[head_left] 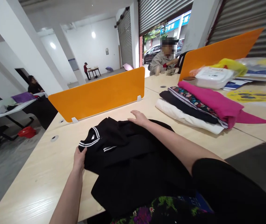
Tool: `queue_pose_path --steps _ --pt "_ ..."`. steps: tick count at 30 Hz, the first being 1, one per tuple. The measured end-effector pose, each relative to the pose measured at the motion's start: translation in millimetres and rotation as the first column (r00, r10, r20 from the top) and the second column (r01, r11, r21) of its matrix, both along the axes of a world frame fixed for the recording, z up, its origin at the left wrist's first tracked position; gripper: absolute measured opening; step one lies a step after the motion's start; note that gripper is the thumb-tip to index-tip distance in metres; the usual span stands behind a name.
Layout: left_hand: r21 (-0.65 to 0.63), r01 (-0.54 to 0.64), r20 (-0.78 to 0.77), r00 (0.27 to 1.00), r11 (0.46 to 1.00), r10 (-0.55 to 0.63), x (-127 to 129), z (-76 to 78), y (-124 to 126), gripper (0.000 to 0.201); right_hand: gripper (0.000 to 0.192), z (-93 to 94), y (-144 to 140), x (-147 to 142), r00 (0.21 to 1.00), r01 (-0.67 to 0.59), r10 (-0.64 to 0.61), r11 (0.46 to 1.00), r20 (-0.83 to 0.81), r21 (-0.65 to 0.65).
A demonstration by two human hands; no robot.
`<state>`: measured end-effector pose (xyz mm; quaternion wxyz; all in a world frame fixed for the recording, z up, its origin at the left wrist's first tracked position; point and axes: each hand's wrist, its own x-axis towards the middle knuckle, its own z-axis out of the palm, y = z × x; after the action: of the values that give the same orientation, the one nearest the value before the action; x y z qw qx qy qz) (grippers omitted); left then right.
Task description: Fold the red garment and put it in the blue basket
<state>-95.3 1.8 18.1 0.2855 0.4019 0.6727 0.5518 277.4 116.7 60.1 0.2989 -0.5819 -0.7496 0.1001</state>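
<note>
A black shirt (133,155) with white stripes on its collar lies spread on the pale wooden table (46,177). Its collar points left, and a second pair of white stripes shows on a short edge near the middle. At the collar's lower corner, my left hand (79,159) pinches the fabric between thumb and fingers. My right hand (138,118) rests at the shirt's far edge with its fingers stretched out, gripping nothing that I can see. The shirt's near part runs up against my body.
An orange divider (98,95) stands behind the shirt. To the right lies a stack of folded clothes (193,105), pink on top and white below. Beyond it are a white plastic box (214,77) and a second orange divider (219,49). A person (163,59) sits across the table.
</note>
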Motion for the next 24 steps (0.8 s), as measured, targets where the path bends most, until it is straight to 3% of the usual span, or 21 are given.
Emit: queue_pose_path --steps 2,4,6,8,11,14,16,18,19,21,24 --pt "-0.026 0.018 0.006 1.0 0.999 -0.018 0 -1.6 -4 0.044 0.068 -1.8 15 -35 0.998 -0.069 0.069 0.992 -0.002 -0.106" --pt "-0.065 0.1 0.017 0.995 0.993 -0.099 -5 -3.9 -13 0.047 0.069 -5.5 20 -64 0.977 -0.197 0.212 0.947 0.035 -0.254" --pt "-0.088 0.169 -0.021 0.985 0.982 -0.172 -16 -5.3 -22 0.047 0.052 -7.9 15 -83 0.924 -0.314 0.368 0.883 0.1 -0.349" --pt "-0.085 0.164 -0.134 0.976 0.983 -0.174 -29 -1.6 -26 0.042 0.032 -5.9 7 -90 0.891 -0.371 0.429 0.878 0.151 -0.304" --pt "-0.02 0.08 -0.411 0.908 0.997 -0.081 -44 24.0 -8 0.033 0.024 7.7 3 -81 0.954 -0.289 0.293 0.956 0.064 -0.054" --pt "0.053 0.033 -0.634 0.773 0.998 0.008 -40 71.5 38 0.028 0.029 29.3 23 -67 0.979 -0.089 0.111 0.988 -0.171 0.127" --pt "0.102 -0.011 -0.725 0.684 0.995 0.082 -28 101.4 73 0.03 0.035 40.9 42 -58 0.958 0.081 -0.043 0.989 -0.283 0.121" --pt "0.137 -0.078 -0.775 0.612 0.988 0.156 -13 116.4 100 0.04 0.044 44.7 57 -50 0.935 0.245 -0.229 0.969 -0.272 0.028" --pt "0.13 -0.11 -0.786 0.594 0.985 0.17 -6 116.1 106 0.045 0.048 42.9 59 -45 0.929 0.302 -0.297 0.953 -0.221 -0.011" --pt "0.058 -0.129 -0.8 0.587 0.99 0.124 3 100.8 106 0.048 0.048 32.0 54 -32 0.94 0.327 -0.328 0.945 -0.092 -0.028" --pt "-0.116 -0.051 -0.804 0.591 0.992 -0.064 5 58.6 71 0.031 0.032 4.1 19 -10 0.988 0.155 -0.155 0.988 0.012 -0.024"
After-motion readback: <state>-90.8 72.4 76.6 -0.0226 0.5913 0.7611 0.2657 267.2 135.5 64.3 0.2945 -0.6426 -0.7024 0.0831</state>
